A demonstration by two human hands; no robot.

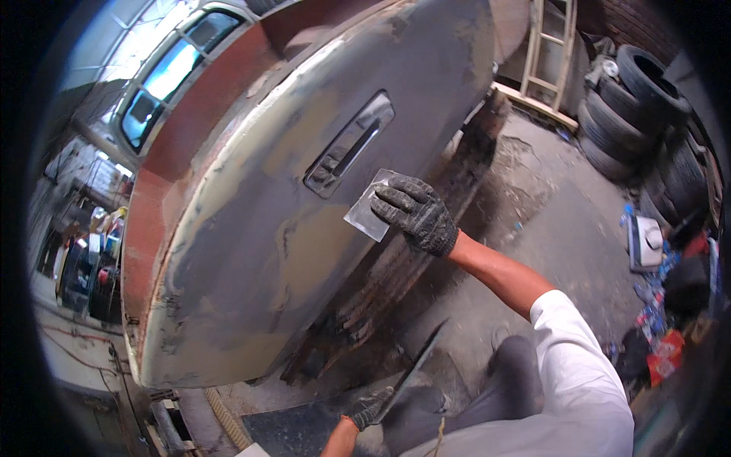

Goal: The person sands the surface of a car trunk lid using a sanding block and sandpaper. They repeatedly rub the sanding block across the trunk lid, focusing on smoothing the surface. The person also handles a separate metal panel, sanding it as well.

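Observation:
My right hand [417, 217], in a dark knitted glove, pinches a thin square spreader [368, 214] with a shiny, pale grey face. The spreader is at the lower edge of the handle recess on a pickup tailgate [297, 251]; whether it touches the panel I cannot tell. Grey and tan patches of filler cover the tailgate, and a metallic handle [351, 142] sits in its middle. Low down, close to my body, my gloved left hand [373, 405] is closed round a long, thin, dark flat piece [416, 365], seen nearly edge-on.
Behind the tailgate lie the reddish truck bed [183, 145] and the cab's rear window [171, 72]. Stacked tyres [620, 122] and a wooden ladder [547, 57] stand at the far right. Litter [662, 354] lies along the right side. A rusty beam [365, 297] runs below the tailgate.

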